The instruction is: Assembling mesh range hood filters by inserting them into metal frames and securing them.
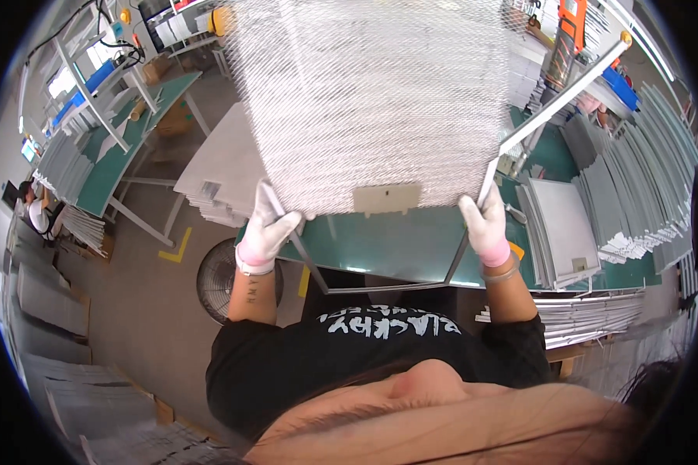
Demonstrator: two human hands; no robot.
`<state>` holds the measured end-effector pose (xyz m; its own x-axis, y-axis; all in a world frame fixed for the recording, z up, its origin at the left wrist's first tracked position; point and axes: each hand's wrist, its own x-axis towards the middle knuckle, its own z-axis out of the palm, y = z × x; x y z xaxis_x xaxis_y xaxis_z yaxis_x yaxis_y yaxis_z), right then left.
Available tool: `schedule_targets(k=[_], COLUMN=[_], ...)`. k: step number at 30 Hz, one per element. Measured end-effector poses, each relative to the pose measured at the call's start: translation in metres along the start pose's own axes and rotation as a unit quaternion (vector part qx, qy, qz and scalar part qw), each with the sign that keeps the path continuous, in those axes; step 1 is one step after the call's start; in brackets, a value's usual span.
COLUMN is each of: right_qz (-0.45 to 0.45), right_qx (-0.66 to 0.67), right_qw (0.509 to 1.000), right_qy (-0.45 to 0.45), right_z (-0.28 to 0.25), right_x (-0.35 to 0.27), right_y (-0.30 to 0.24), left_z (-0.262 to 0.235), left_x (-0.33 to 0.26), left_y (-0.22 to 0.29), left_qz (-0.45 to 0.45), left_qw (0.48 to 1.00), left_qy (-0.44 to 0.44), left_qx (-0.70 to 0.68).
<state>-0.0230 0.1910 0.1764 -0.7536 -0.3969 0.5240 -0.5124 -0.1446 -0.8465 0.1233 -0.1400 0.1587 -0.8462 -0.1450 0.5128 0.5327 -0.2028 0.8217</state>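
A large silvery mesh sheet (372,101) is raised in front of me, with a small beige plate (386,199) at its near edge. My left hand (265,232), in a white glove with a pink cuff, grips the left side of the sheet and of a thin grey metal frame (388,288). On the opposite side, my right hand (485,225), gloved alike, is closed around the frame's right bar beside the sheet's corner. The frame's near bar hangs below the sheet, close to my black shirt. How far the sheet sits inside the frame cannot be made out.
Below the sheet is a green tabletop (388,240). Flat panels (562,229) and a tall row of pale panels (636,170) stand at right. Stacked sheets (221,167) lie at left, near a round floor fan (233,280). A co-worker (40,209) sits far left.
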Motion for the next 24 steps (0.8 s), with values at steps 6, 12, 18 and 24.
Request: schedule_targets(k=[6,12,18,24], right_qz=[-0.028,0.008,-0.080,-0.048], right_qx=[0.005,-0.007,-0.011,-0.032], right_qw=[0.995,0.987,0.986,0.992], right_qy=[0.098,0.160,0.148,0.112], right_z=[-0.011,-0.031,-0.033,-0.053], right_x=[0.011,0.018,0.021,0.019], right_y=[-0.010,-0.009,0.002,0.015], left_z=[0.025,0.042,0.042,0.047], left_x=[0.045,0.077,0.094,0.098], left_y=[-0.020,-0.028,-0.054,-0.061], left_qz=[0.123,0.081,0.123,0.122], left_qw=[0.989,0.996,0.989,0.987], left_qy=[0.081,0.014,0.059,0.043], left_qx=[0.019,0.018,0.057,0.095])
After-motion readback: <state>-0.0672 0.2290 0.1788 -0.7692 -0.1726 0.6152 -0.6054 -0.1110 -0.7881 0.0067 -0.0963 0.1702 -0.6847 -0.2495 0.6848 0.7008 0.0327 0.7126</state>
